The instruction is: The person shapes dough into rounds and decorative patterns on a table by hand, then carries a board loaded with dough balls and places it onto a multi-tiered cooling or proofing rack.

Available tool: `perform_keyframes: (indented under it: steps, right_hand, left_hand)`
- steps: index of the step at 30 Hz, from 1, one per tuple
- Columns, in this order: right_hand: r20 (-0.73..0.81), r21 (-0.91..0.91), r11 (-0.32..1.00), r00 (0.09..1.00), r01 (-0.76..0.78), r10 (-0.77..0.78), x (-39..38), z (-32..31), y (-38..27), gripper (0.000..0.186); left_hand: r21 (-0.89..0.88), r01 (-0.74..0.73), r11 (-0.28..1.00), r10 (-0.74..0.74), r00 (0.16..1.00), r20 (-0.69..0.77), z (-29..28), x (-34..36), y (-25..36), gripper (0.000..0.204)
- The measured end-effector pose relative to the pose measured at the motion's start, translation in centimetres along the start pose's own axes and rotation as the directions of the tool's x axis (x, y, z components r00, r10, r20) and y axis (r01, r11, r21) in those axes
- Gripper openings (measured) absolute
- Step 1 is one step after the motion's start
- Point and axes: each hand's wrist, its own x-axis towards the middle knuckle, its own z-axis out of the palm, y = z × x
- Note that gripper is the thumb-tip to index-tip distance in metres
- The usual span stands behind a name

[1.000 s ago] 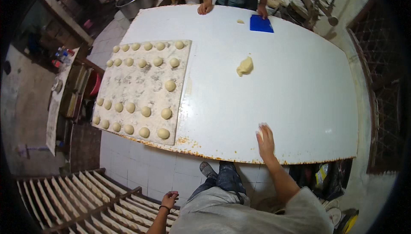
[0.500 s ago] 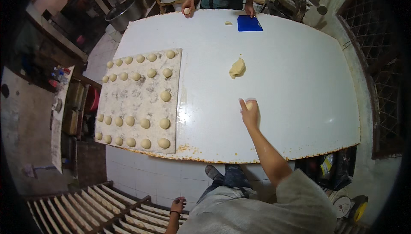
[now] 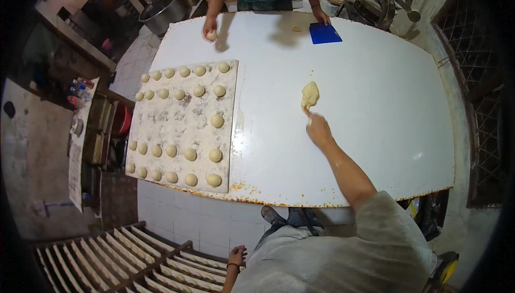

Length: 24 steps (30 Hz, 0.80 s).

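Observation:
My right hand [image 3: 318, 128] reaches over the white table, its fingers at the near end of an irregular lump of pale dough [image 3: 310, 95]. The index finger touches the lump, and a bit of pale dough shows at the curled fingers; the palm is hidden. My left hand [image 3: 236, 255] hangs low by my side, away from the table, fingers loosely bent and holding nothing. Left of the lump lies a floured board [image 3: 179, 118] with several round dough balls [image 3: 216, 121] in rows along its far, near and right sides.
Across the white table [image 3: 370, 126], another person's hand [image 3: 211, 29] holds a dough ball, and their other hand [image 3: 322, 16] rests at a blue scraper [image 3: 325, 33]. A small dough scrap [image 3: 296, 29] lies beside it. A slatted rack [image 3: 134, 258] stands at lower left.
My right hand has moved forward from a dough ball's spot on the table to the lump. The other person's hand with the dough ball has come further over the table.

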Motion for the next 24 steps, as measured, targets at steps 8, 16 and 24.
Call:
perform_keyframes:
  steps: [8,16,24]
  right_hand:
    - [-0.039,-0.132,0.98,0.987,0.149,-0.156,-21.9,-1.3,2.4,0.038]
    - [0.013,-0.032,0.966,0.967,0.256,-0.256,-26.6,2.0,3.2,0.05]
    - [-0.214,-0.114,0.986,0.966,0.122,-0.145,-22.8,2.0,2.6,0.042]
  left_hand:
    - [0.006,-0.105,0.994,0.105,0.993,-0.045,-2.4,2.1,1.0,0.025]
    - [0.152,-0.049,0.987,0.064,0.993,-0.095,-5.4,-1.9,1.1,0.025]
    - [0.131,0.06,0.99,-0.051,0.996,-0.069,-5.6,-0.4,-1.8,0.024]
